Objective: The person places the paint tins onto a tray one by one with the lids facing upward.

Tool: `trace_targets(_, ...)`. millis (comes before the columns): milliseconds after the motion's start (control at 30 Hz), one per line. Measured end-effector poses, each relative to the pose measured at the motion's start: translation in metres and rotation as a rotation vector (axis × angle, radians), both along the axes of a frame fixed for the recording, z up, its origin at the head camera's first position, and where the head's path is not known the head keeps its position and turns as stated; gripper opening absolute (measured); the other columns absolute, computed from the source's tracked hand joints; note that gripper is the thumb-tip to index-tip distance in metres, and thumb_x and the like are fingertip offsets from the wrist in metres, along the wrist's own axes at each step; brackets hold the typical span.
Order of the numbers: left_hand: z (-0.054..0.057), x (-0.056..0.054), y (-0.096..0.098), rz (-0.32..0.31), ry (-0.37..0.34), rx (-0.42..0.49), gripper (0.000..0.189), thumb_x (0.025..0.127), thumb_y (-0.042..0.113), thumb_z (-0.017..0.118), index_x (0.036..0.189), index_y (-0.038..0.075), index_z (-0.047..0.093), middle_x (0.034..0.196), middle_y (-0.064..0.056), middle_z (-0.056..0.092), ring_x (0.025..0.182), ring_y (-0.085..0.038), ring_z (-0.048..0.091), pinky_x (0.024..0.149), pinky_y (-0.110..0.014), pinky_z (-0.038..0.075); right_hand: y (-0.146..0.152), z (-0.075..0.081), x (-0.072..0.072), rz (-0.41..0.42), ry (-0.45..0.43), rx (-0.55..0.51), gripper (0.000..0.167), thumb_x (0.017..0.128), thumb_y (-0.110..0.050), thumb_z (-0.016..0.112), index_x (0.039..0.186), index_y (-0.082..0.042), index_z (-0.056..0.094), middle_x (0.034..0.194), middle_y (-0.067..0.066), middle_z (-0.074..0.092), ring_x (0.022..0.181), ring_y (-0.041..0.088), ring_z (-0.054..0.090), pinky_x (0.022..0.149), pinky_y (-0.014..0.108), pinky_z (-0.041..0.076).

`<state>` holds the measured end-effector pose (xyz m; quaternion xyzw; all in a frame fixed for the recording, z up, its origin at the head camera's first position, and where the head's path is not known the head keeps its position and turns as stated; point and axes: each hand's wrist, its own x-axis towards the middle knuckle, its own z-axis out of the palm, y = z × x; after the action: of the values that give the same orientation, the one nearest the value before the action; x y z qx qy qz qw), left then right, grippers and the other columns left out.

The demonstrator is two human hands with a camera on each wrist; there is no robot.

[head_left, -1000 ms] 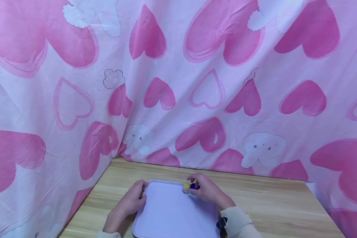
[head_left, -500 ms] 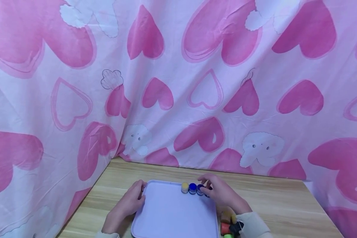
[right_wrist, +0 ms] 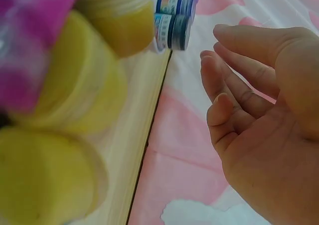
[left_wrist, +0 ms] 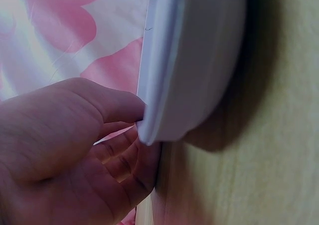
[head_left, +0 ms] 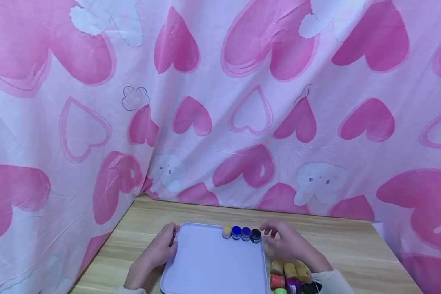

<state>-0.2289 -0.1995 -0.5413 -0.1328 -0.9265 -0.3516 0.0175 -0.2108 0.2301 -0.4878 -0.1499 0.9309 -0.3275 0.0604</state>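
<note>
A white tray (head_left: 213, 265) lies on the wooden table. My left hand (head_left: 161, 247) holds its left side near the far corner; in the left wrist view the thumb (left_wrist: 119, 104) is on the rim and the fingers are curled beside it. Along the tray's far edge, toward the right corner, stand small paint jars in a row: yellow (head_left: 226, 232), blue (head_left: 236, 232), purple (head_left: 246, 234) and black (head_left: 255, 235). My right hand (head_left: 288, 243) is just right of the black jar, fingers loosely bent, with nothing in it, apart from the jars in the right wrist view.
Right of the tray, below my right hand, several more paint jars lie close together, among them a red jar (head_left: 277, 281), a purple jar (head_left: 292, 286), a green jar (head_left: 280, 291) and a yellow jar (head_left: 289, 270). A pink heart-patterned cloth (head_left: 242, 163) hangs behind the table (head_left: 338, 245).
My right hand has let go of the jars and moved right, off the row. The purple and black jars now show fully beside the blue one. My left hand stays at the tray.
</note>
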Motion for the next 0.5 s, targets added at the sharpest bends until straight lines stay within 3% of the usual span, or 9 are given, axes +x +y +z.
trace_targets(167,-0.001,0.000,-0.001,-0.003,0.013,0.006,0.033,0.096,-0.006,0.071,0.126,0.001,0.061,0.118,-0.009,0.064,0.113,-0.022,0.063,0.104,-0.049,0.056,0.010,-0.001,0.007,0.053,0.028,0.000,0.021,0.102,-0.017,0.075,0.122,-0.011,0.077,0.110,-0.001,0.074,0.096,0.011,0.064,0.078,0.024,0.056)
trace_targets(500,0.000,0.000,0.000,-0.010,0.002,0.013,0.032,0.097,-0.006,0.070,0.127,0.001,0.060,0.119,-0.010,0.063,0.112,-0.021,0.061,0.103,-0.049,0.056,0.027,-0.008,0.021,0.112,-0.013,-0.032,0.020,0.102,-0.018,0.076,0.118,-0.008,0.078,0.101,-0.005,0.074,0.090,0.005,0.063,0.074,0.022,0.058)
